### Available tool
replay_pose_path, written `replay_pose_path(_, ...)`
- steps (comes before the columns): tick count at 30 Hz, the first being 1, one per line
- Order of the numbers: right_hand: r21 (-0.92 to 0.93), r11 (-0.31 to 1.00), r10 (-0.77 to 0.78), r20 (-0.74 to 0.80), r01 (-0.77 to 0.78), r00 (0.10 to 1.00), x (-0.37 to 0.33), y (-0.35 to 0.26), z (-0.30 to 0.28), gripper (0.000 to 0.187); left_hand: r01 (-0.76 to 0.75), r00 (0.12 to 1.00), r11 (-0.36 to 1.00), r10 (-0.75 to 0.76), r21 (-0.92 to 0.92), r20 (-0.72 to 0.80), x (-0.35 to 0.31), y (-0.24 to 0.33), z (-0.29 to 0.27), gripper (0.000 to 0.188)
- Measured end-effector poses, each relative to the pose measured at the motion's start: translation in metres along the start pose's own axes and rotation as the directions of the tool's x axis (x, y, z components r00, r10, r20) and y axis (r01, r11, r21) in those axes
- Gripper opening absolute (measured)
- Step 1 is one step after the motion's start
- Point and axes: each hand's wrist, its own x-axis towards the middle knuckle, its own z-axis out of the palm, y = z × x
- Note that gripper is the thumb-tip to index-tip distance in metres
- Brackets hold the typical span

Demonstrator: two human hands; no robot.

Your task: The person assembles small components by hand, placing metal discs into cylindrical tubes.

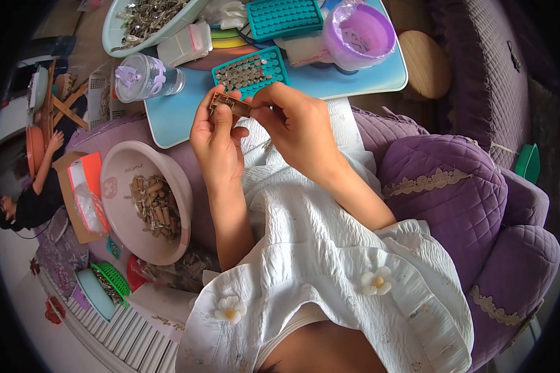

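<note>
In front of me, above the near edge of the blue table (168, 127), my left hand (221, 140) grips a small brown box-like piece (235, 105). Something finely ridged and metallic shows inside it, too small to name. My right hand (302, 121) is closed, its thumb and fingers pinched at the piece's right end; anything else between those fingertips is hidden. Just beyond both hands lies a teal tray (274, 62) with rounded pockets, many filled with small round metallic pieces (239, 71).
A clear lidded cup (146, 78) and a purple lined bin (379, 37) stand on the table, with a second teal tray (286, 17) behind. A pale basin of metal parts (115, 37) is far left. Left of me sits a pink basin (121, 217) holding brown pieces. Another person (34, 193) is at far left.
</note>
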Motion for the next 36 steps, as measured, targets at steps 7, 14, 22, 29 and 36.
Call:
replay_pose_path(7,0.132,0.991,0.031,0.012,-0.032,0.999,-0.008,0.014,-0.014,0.006,-0.030,0.999,0.999,0.029,-0.034,-0.026,-0.012,0.000,0.021,0.028)
replay_pose_path(14,0.277,0.961,-0.055,0.144,0.014,0.988,-0.002,0.027,-0.022,0.012,-0.061,0.998,0.988,0.060,-0.145,-0.010,-0.023,0.004,0.028,0.025)
replay_pose_path(22,0.281,0.960,-0.059,0.164,0.011,0.985,-0.002,0.024,-0.028,0.014,-0.039,0.999,0.972,0.042,-0.232,0.008,-0.027,0.006,0.032,0.026)
replay_pose_path(29,0.207,0.978,-0.061,0.115,0.036,0.991,-0.006,0.006,-0.037,0.014,-0.179,0.984,0.983,0.180,0.051,-0.012,-0.027,0.010,0.030,0.029)
replay_pose_path(36,0.129,0.991,-0.057,0.141,0.039,0.988,-0.006,0.012,-0.024,0.013,-0.096,0.995,0.982,0.100,-0.165,0.017,-0.028,0.010,0.032,0.028)
